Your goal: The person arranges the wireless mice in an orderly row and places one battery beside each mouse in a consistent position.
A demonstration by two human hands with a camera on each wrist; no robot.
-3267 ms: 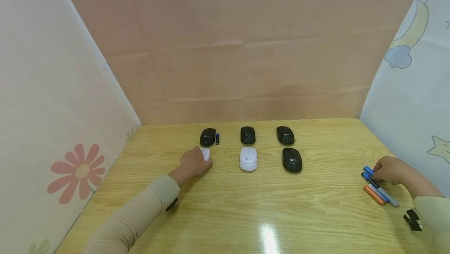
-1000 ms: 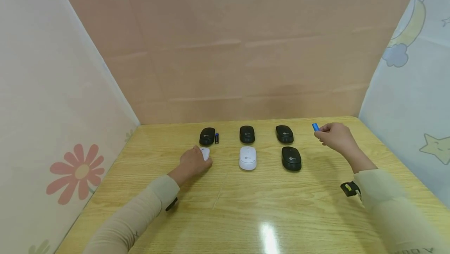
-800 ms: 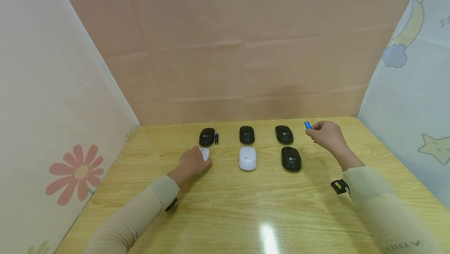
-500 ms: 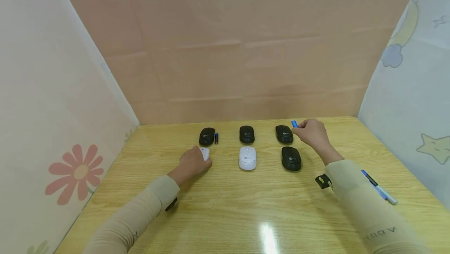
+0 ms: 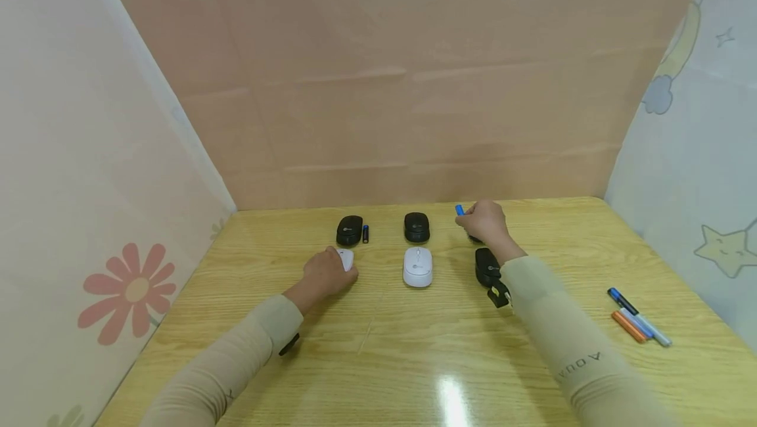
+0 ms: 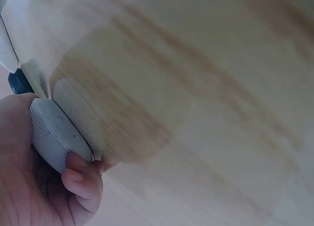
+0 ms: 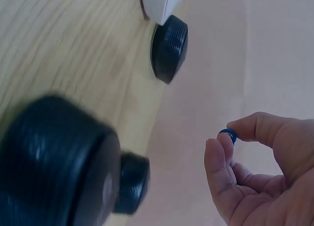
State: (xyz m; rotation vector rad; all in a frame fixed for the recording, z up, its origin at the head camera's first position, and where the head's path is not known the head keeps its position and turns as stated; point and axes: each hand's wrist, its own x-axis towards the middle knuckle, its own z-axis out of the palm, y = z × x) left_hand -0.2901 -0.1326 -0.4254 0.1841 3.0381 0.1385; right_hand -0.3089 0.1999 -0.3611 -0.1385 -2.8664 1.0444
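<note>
My left hand [image 5: 325, 274] grips a white computer mouse [image 5: 345, 259] on the table, its fingers curled round the sides; the left wrist view shows the mouse's ribbed edge [image 6: 59, 132]. Raised above the table at the back right, my right hand [image 5: 486, 220] pinches a small blue battery [image 5: 459, 210] between thumb and fingertips. The battery's round end [image 7: 228, 133] shows in the right wrist view. That hand partly covers the far right black mouse [image 5: 474, 239]. A dark battery with a blue end [image 5: 365, 234] lies beside the back left black mouse [image 5: 349, 230].
A black mouse [image 5: 416, 227] stands at back centre, with another white mouse [image 5: 418, 267] in front. One more black mouse [image 5: 486, 266] sits under the right wrist. Orange batteries [image 5: 629, 326] and several blue, black and grey ones lie at the right. Papered walls [image 5: 378, 118] border the table.
My right hand has lifted the blue battery from the group at the right. It has carried it leftward to the back right black mouse. My left hand has stayed on the white mouse.
</note>
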